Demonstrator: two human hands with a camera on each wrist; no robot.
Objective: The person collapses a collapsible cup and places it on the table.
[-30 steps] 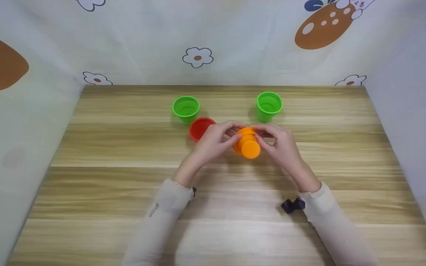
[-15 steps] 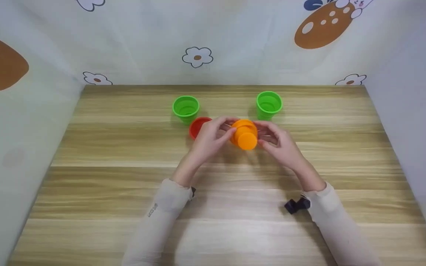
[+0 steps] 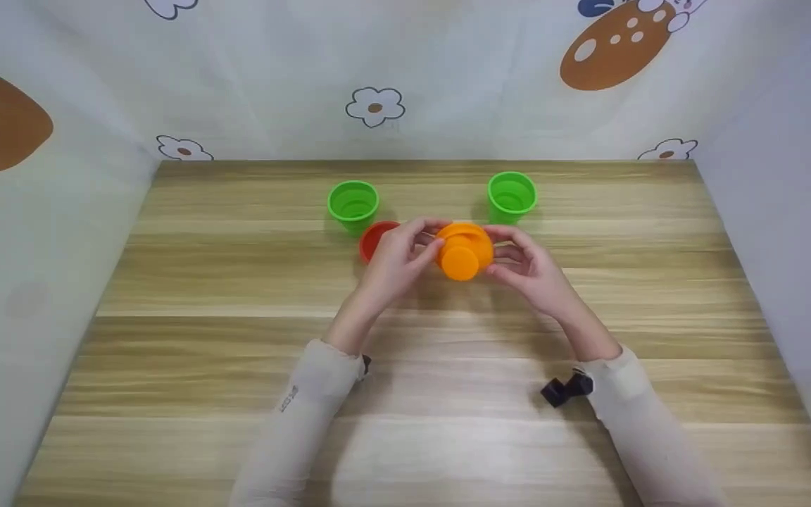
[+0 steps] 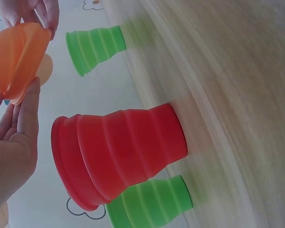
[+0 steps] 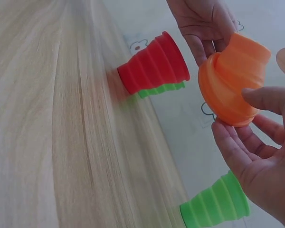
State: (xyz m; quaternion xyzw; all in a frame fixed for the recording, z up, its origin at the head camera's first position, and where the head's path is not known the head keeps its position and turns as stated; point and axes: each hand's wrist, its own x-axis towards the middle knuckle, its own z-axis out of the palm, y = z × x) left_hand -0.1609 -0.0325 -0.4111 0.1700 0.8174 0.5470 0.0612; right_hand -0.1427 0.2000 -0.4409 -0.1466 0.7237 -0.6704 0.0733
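Observation:
An orange collapsible cup (image 3: 463, 257) is held above the table between both hands, its base tipped toward me. Its wall is unevenly folded near the rim, as the right wrist view shows on the orange cup (image 5: 237, 80). My left hand (image 3: 397, 260) pinches its left side between thumb and fingers. On the other side my right hand (image 3: 533, 271) holds it, thumb against the wall and fingers at the rim (image 5: 268, 152). A red cup (image 4: 118, 152) stands upright just beyond my left hand, which partly covers it in the head view.
Two green cups stand upright farther back, a left one (image 3: 353, 204) behind the red cup and a right one (image 3: 512, 197) beyond my right hand. Wood-grain table (image 3: 201, 282) surrounds them. A patterned cloth (image 3: 272, 91) hangs along the back and sides.
The orange cup has moved slightly away from me and left, with more of its folded wall showing. My right thumb has shifted from beside its narrow part outward toward its rim.

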